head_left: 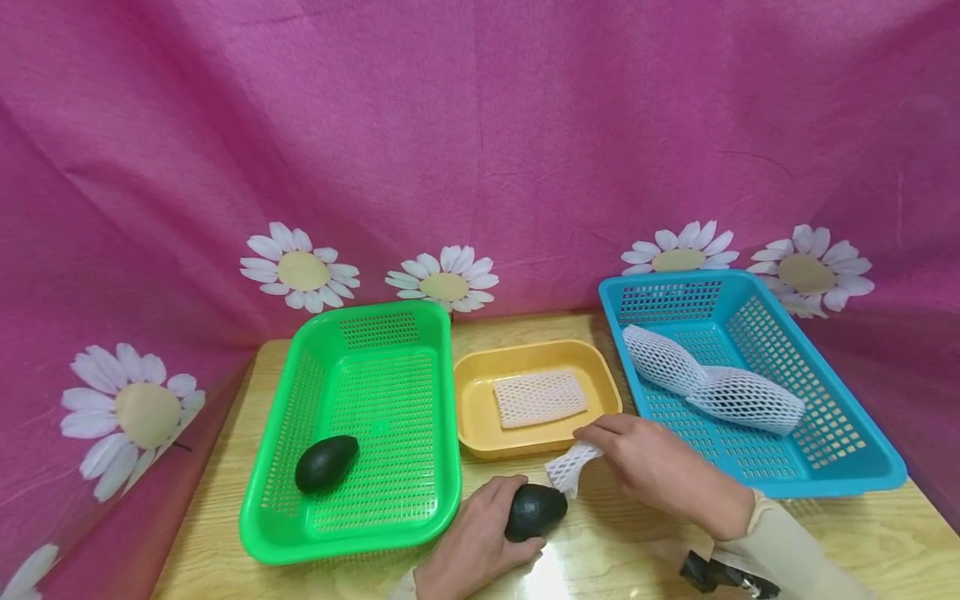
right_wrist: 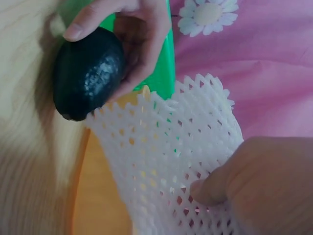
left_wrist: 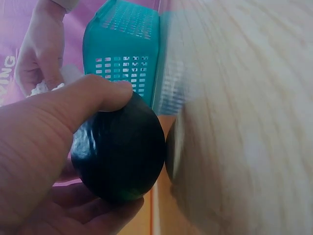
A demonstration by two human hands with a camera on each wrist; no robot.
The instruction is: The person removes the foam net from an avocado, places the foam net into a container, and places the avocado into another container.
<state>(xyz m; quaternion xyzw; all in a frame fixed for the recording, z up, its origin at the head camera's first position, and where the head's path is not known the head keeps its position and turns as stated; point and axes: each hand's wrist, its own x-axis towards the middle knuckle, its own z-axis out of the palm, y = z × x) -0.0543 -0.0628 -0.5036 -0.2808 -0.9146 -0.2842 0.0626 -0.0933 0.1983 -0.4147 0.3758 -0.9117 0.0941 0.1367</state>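
My left hand (head_left: 480,533) grips a dark avocado (head_left: 536,512) low over the front of the table, thumb on one side and fingers on the other. Right of it, my right hand (head_left: 648,462) pinches a white foam net sleeve (head_left: 573,467). In the right wrist view the sleeve (right_wrist: 166,152) spreads wide, its toothed open end right at the tip of the avocado (right_wrist: 89,73). The avocado (left_wrist: 120,147) is outside the sleeve, its dark skin bare in the left wrist view.
A green basket (head_left: 450,433) on the left holds another avocado (head_left: 327,463). Flat net sleeves (head_left: 540,398) lie in a yellow tray (head_left: 480,450) at the middle. The blue basket (head_left: 840,400) on the right contains two net-wrapped items (head_left: 753,400). A pink flowered cloth (head_left: 525,150) hangs behind.
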